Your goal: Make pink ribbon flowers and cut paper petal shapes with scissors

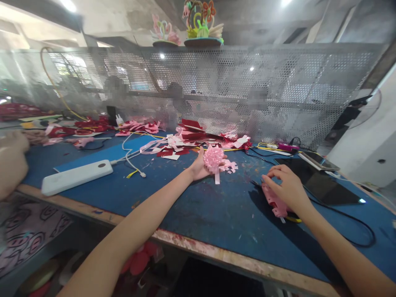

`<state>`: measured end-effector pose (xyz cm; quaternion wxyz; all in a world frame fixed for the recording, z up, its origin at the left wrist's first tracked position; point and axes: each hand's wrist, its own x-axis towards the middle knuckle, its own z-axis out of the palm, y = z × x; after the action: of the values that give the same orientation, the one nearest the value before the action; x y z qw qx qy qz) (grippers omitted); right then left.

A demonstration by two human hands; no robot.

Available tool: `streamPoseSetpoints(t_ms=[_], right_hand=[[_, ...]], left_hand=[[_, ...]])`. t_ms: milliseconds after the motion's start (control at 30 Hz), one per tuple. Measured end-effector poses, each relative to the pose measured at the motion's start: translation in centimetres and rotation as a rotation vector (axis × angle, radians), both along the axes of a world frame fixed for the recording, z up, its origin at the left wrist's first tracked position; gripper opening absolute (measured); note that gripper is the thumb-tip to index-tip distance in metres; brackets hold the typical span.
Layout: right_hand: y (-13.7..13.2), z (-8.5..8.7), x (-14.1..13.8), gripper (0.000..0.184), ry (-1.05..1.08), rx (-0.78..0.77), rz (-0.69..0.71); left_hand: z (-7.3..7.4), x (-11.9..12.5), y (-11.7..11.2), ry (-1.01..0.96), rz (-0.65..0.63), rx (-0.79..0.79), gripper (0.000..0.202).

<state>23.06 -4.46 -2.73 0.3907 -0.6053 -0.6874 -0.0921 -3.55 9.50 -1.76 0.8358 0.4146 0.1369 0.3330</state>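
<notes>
My left hand [200, 166] reaches out over the blue table [192, 214] and cups a pink ribbon bow [214, 158], fingers curled round its left side. A few pink scraps [230, 166] lie just right of the bow. My right hand [286, 187] rests lower right with fingers bent down, pressing on a pink glue gun [274, 203] that lies on the table. Its front end is hidden under the palm.
A white power strip [76, 176] with white cables lies at left. Red and pink paper cuttings [192, 138] pile along the perforated metal screen [235, 86]. A dark tablet [318, 181] and a phone [318, 161] lie at right. Another person's arm [10, 163] shows at far left.
</notes>
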Motion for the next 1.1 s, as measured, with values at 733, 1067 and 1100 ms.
streamPoseSetpoints(t_ms=[733,1067,1100], right_hand=[[-0.6,2.1,1.9,0.023,0.080,0.023,-0.051],[1.7,-0.5,7.4,0.029,0.257,-0.328,0.018],[1.9,-0.7,7.5,0.029,0.250,-0.332,0.024]], left_hand=[[5.0,-1.6,-2.3,-0.198,0.220,0.018,0.072],[0.3,-4.2,-8.5,0.265,0.155,-0.333,0.050],[-0.1,-3.6,-8.7,0.306,0.162,-0.366,0.050]])
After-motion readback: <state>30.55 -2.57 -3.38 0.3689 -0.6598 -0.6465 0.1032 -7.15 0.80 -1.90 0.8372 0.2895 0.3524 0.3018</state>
